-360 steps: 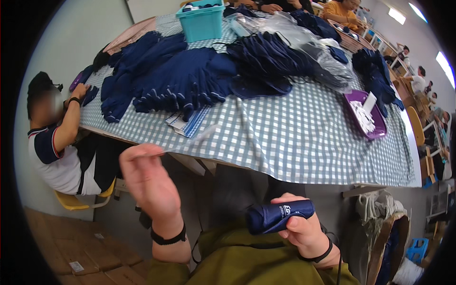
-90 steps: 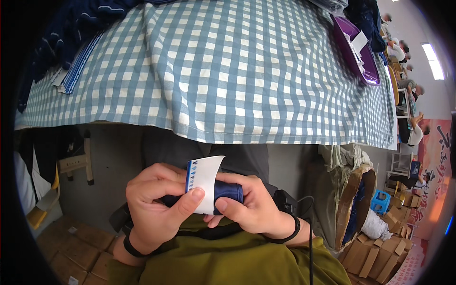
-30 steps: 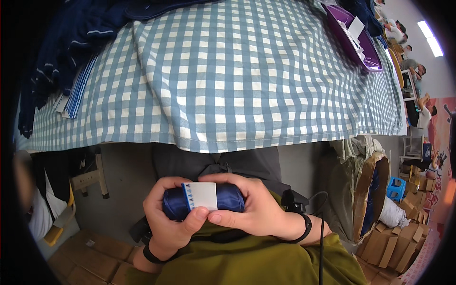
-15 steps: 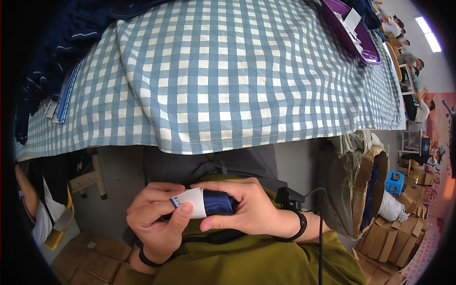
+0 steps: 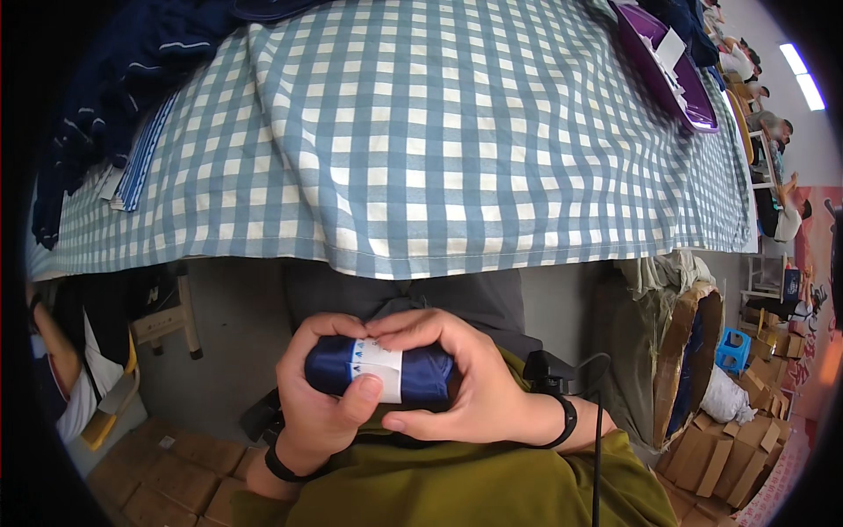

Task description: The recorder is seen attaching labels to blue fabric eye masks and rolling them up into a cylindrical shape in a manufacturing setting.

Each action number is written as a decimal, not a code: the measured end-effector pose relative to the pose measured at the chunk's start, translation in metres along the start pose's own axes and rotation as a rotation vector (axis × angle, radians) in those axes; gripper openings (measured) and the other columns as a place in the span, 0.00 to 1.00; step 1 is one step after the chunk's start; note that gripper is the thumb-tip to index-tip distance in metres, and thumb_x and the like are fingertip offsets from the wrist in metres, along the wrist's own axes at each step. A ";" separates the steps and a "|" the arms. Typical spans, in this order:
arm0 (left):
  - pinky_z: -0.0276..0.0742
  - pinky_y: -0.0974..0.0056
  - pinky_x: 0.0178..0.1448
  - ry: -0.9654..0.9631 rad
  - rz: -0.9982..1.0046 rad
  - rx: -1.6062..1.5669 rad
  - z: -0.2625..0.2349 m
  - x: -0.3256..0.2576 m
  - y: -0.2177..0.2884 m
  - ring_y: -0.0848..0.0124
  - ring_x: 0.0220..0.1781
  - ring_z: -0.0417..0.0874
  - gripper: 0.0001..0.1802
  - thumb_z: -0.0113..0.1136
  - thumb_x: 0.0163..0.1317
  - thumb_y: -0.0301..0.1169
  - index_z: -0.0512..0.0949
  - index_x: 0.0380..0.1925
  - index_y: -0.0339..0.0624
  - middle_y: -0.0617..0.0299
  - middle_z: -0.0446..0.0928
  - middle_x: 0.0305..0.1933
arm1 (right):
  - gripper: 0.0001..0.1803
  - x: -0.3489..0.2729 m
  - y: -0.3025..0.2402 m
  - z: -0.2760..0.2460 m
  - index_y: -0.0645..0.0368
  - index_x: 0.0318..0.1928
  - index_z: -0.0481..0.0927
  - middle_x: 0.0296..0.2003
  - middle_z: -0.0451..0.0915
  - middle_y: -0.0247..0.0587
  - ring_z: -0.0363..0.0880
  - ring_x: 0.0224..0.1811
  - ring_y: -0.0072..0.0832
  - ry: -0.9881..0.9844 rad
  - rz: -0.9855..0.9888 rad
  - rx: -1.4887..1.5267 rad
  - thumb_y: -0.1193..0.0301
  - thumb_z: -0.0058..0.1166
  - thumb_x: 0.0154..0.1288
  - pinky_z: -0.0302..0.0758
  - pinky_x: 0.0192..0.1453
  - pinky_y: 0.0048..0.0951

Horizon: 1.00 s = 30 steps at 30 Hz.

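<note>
Over my lap, both hands hold a rolled bundle of shiny navy-blue fabric (image 5: 428,376) lying sideways. A white paper band (image 5: 383,388) with small blue marks wraps round its middle. My left hand (image 5: 312,400) curls round the left end, its thumb pressed on the band. My right hand (image 5: 479,382) wraps the right end, with the thumb below and the fingers meeting the left ones along the top. The underside of the roll is hidden.
A table with a blue-and-white checked cloth (image 5: 421,176) stands ahead. Dark navy garments (image 5: 114,105) lie on its left; a purple basket (image 5: 654,53) with white slips is at far right. Cartons (image 5: 716,457) and a blue stool (image 5: 732,350) stand right; another person's arm (image 5: 57,347) shows left.
The paper band now sits round the middle of the roll, where before it covered the left part. My left hand has moved right and closed round the left end.
</note>
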<state>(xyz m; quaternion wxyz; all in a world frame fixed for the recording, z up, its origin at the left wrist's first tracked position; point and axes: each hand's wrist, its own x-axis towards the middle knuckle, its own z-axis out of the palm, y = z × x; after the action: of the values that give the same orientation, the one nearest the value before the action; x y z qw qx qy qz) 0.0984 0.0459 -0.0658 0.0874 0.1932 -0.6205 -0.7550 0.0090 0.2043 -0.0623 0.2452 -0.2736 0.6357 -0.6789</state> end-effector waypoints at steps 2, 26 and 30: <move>0.76 0.66 0.52 -0.036 0.220 0.196 -0.002 0.002 -0.002 0.69 0.45 0.80 0.24 0.73 0.53 0.37 0.75 0.44 0.34 0.54 0.79 0.43 | 0.31 0.000 -0.001 -0.004 0.63 0.56 0.80 0.45 0.85 0.43 0.84 0.45 0.26 -0.065 0.257 0.113 0.66 0.76 0.54 0.78 0.50 0.25; 0.75 0.64 0.48 -0.142 -0.024 0.006 0.002 -0.006 0.007 0.68 0.41 0.78 0.21 0.68 0.60 0.35 0.72 0.45 0.34 0.50 0.74 0.45 | 0.31 0.003 -0.003 -0.019 0.60 0.63 0.78 0.41 0.87 0.46 0.88 0.39 0.31 -0.224 0.071 -0.030 0.70 0.70 0.60 0.81 0.44 0.26; 0.74 0.63 0.49 -0.149 0.139 0.166 0.001 -0.004 0.004 0.66 0.42 0.77 0.21 0.65 0.63 0.38 0.71 0.45 0.34 0.50 0.74 0.45 | 0.28 -0.001 -0.006 -0.019 0.59 0.65 0.77 0.37 0.87 0.44 0.85 0.28 0.24 -0.256 0.177 0.070 0.72 0.66 0.64 0.79 0.35 0.23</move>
<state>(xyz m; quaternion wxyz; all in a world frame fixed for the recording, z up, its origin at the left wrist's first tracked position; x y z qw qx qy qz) 0.1014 0.0476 -0.0611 0.0769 0.0999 -0.6976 -0.7053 -0.0028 0.2195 -0.0573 0.3926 -0.2920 0.5969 -0.6359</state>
